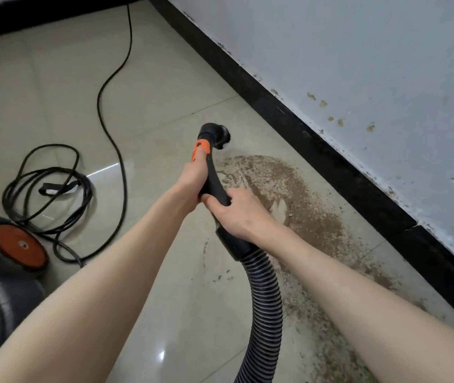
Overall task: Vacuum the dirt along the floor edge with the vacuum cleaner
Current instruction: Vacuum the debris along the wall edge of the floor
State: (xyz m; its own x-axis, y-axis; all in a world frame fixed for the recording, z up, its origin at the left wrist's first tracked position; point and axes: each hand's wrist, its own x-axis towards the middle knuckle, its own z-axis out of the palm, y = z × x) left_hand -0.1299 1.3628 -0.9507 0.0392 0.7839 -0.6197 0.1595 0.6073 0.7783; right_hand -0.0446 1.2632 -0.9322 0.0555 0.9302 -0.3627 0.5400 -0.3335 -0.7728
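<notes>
A band of brown dirt (300, 200) lies on the beige tile floor, running along the black skirting board (311, 139) toward the lower right. Both hands hold the black vacuum handle (216, 186). My left hand (192, 178) grips its upper part, with the thumb on the orange collar (201, 149). My right hand (237, 214) grips it lower, where the ribbed hose (264, 299) joins. The round brush nozzle (217, 134) points down at the floor just beyond the far end of the dirt.
The vacuum body with an orange-hubbed wheel (20, 246) stands at the left edge. Its black power cord (51, 197) lies coiled beside it and runs away to the far wall. A stained white wall (358, 64) rises on the right.
</notes>
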